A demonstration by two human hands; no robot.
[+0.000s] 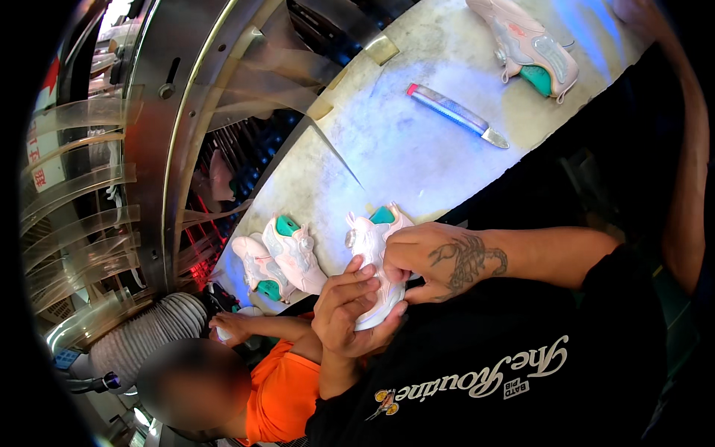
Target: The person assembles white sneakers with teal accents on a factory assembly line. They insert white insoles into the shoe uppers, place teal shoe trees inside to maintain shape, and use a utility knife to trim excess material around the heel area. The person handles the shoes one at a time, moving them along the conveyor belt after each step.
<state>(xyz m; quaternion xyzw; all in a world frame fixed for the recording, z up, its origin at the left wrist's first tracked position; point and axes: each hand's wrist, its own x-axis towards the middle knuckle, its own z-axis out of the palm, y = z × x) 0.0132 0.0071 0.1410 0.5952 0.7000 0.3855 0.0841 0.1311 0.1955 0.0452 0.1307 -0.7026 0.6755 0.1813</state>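
A small white and pale pink sneaker with a green insole at its heel opening is held in front of my chest, toe toward me. My left hand wraps round the toe end, fingers over the upper and thumb near the sole edge. My right hand, tattooed on its back, presses against the sneaker's right side with its fingers curled; their tips are partly hidden. Left of it, two similar sneakers lie side by side on the pale worktable.
A slim cutter-like tool with a red end and a pointed metal tip lies on the table. Another sneaker sits at the far right. A metal machine with clear plastic strips stands left. A co-worker in orange and another person's arm flank me.
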